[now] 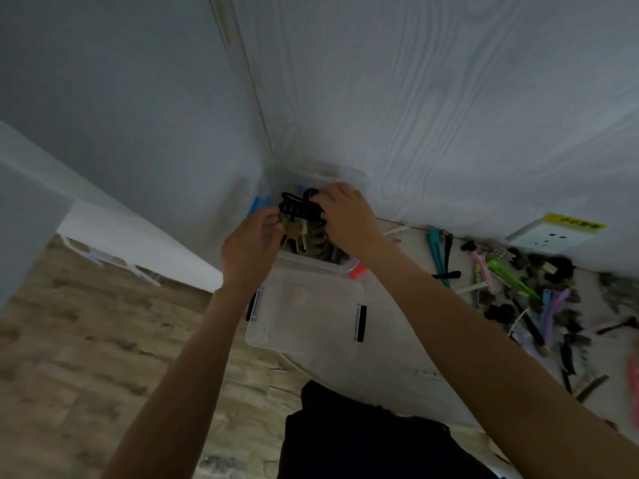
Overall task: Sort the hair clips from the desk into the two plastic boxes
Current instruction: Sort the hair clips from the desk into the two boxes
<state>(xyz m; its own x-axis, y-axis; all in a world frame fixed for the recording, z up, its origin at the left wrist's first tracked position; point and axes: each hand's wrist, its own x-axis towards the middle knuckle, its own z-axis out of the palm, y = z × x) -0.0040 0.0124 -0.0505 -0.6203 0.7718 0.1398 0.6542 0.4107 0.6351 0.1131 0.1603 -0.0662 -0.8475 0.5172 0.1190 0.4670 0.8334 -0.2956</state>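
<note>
**Both hands on a bunch of claw clips over the far box**

At frame centre, the left hand (pixel 250 242) and right hand (pixel 345 214) curl their fingers around a cluster of black and tan claw clips (pixel 300 216), held just above the far plastic box (pixel 313 264). Directly below it sits the near plastic box (pixel 304 326) with black latches. Loose hair clips (pixel 518 292) lie scattered on the desk (pixel 408 340) at right.

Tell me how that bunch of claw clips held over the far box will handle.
The bunch of claw clips looks rigid but loose: separate pieces, so some may slip from the left hand or right hand. Probably light plastic, likely to snag by their teeth.
</note>
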